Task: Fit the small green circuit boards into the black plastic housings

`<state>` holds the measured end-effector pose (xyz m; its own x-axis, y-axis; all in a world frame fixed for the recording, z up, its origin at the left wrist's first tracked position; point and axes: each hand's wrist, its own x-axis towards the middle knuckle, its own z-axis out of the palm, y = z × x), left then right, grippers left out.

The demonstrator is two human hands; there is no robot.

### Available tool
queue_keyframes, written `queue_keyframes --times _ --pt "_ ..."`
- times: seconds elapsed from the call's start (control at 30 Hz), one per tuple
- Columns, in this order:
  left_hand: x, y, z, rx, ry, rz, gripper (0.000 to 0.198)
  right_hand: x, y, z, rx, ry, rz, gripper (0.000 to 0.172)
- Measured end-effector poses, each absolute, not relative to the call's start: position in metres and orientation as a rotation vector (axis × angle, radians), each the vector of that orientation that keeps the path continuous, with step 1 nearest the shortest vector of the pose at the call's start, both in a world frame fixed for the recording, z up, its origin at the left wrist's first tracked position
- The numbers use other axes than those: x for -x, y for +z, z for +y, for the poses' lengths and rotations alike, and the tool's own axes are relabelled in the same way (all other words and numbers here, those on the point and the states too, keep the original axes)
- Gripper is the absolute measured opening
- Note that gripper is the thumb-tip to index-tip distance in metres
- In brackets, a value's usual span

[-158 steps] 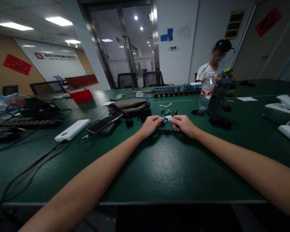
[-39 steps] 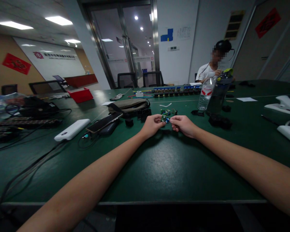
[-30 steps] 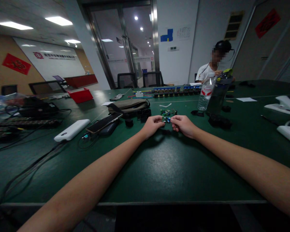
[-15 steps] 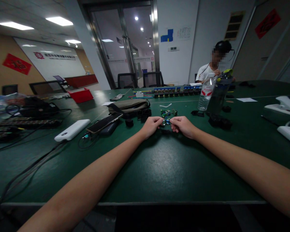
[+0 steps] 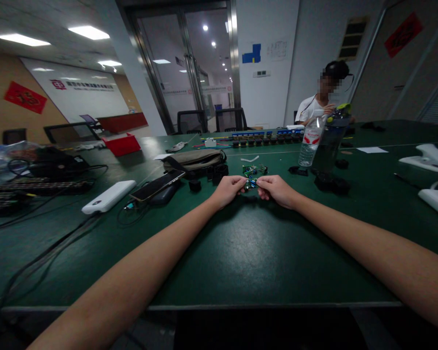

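Your two forearms reach out over the bare near part of the green table (image 5: 241,253) and meet at its middle. Your left hand (image 5: 228,189) and your right hand (image 5: 277,189) are both curled, each pinching one side of a small green part (image 5: 250,183) between thumb and fingertips. The part sits between your hands, just above the tabletop, and does not seem to rest on it.

It is tiny. It is green like a circuit board, with a touch of blue and white, and little more can be made out. I cannot tell whether it is one piece or two being pressed together.

By the look of it you are midway through the handling, since the part is up in your fingers and not set down. Just beyond your fingertips a few more small green boards (image 5: 250,170) lie loose on the table. They look untouched, so I take them to be what is left.

Further out on your left are a phone (image 5: 157,185), a white power bank (image 5: 108,196) and a khaki pouch (image 5: 193,158). On your right are some black parts (image 5: 330,182) and a water bottle (image 5: 309,143). At the far edge, well apart from you, another person (image 5: 316,104) sits at their own work.
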<state>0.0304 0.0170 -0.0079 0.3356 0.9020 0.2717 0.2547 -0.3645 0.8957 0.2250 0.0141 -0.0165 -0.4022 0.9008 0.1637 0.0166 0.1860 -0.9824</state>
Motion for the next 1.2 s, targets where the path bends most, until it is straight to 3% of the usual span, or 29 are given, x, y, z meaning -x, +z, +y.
queue_keyframes --times 1.2 --pt "-0.0353 -0.0055 0.0123 -1.452 1.164 1.081 0.035 -0.2236 -0.0194 0.0164 0.927 1.348 -1.547 0.029"
